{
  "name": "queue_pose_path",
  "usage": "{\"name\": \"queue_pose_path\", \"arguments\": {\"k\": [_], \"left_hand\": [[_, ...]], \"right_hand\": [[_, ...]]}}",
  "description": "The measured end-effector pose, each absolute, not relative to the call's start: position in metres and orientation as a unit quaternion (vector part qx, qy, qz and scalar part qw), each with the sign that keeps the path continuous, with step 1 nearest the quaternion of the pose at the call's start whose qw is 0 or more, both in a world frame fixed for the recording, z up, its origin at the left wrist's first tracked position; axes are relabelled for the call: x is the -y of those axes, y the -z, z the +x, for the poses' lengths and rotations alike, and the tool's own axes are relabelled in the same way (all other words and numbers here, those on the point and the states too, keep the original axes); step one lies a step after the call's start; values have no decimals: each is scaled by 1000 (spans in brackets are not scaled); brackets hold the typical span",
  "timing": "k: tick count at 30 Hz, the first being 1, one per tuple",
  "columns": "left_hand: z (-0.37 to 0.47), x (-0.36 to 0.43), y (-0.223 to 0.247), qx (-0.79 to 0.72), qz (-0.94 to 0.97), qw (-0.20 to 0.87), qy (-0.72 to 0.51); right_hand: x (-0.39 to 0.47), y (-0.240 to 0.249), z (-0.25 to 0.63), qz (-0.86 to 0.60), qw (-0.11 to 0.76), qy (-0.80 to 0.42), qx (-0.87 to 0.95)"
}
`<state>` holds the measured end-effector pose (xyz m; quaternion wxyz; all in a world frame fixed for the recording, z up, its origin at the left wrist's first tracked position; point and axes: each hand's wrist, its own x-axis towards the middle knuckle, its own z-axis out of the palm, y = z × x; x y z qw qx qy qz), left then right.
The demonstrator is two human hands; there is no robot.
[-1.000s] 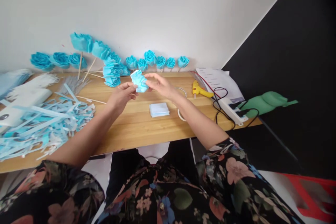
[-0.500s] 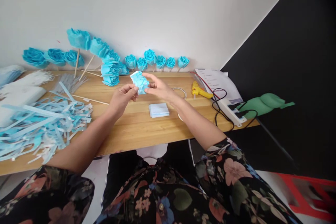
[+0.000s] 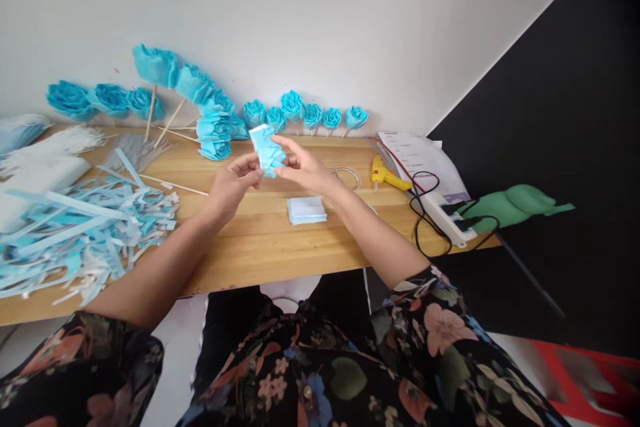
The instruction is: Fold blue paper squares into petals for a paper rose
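Observation:
Between my two hands, raised above the wooden table, is a folded, crinkled piece of blue fabric with a white edge at its upper left. My left hand pinches its lower left side between thumb and fingers. On the right side, my right hand grips it with thumb below and fingers above. A small stack of pale fabric pieces lies on the table below my hands. Behind them, several blue fabric roses on sticks lean along the wall.
Blue and white fabric strips are heaped on the left of the table. To the right lie a roll of tape, a yellow glue gun, a white power strip with black cables, paper sheets and a green object.
The blue fabric is turned a little more upright, showing more of its white-edged upper left part. Both hands keep hold of it. The whole view has shifted slightly.

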<state>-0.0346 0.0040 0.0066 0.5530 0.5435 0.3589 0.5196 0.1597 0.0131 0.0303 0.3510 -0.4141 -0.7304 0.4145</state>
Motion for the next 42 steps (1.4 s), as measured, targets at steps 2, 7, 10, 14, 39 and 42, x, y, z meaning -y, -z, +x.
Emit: {"name": "queue_pose_path", "arguments": {"k": [2,7,10,14,39,42], "left_hand": [[-35,-5,-6,-356,544,545,-530],[-34,-5,-5,-347,537,551,-536],[-32,-5,-3,-342,535,561,-531],[-31,-7,1,-336,539,574,-517],[-35,-10,7,-326,537,593,-504],[-36,-10,6,-330,539,595,-497]], "right_hand": [[-12,-32,163,-401,350,-449,718],[-11,-32,171,-395,373,-492,680],[-12,-23,170,-379,386,-492,682],[-15,-12,166,-371,396,-514,665],[-17,-9,177,-397,428,-526,618],[-18,-7,176,-400,427,-521,621]]}}
